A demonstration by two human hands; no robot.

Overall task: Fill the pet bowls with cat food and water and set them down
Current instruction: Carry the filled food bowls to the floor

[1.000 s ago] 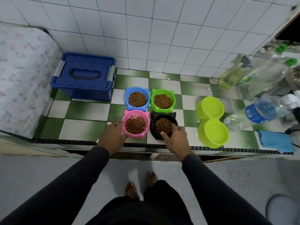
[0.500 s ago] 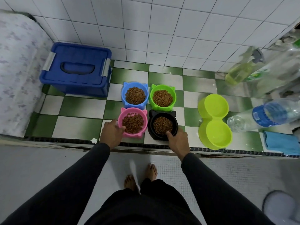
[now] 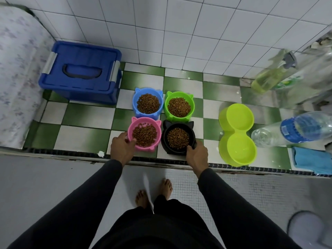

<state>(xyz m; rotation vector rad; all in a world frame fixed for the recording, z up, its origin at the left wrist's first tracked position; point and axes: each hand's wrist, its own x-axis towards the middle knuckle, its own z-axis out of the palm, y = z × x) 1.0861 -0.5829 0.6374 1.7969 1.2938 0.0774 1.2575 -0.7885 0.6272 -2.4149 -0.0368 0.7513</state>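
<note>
You are gripping the pink cat-ear bowl (image 3: pixel 144 134) in your left hand (image 3: pixel 122 148) and the black cat-ear bowl (image 3: pixel 178 138) in your right hand (image 3: pixel 197 155), both full of kibble, likely lifting them next while keeping them level, with the double water dish (image 3: pixel 237 134) at three o'clock looking unfilled.

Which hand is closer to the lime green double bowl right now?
Right. The right hand grips the near rim of the black bowl, just left of the double bowl. The left hand holds the pink bowl, farther left.
</note>
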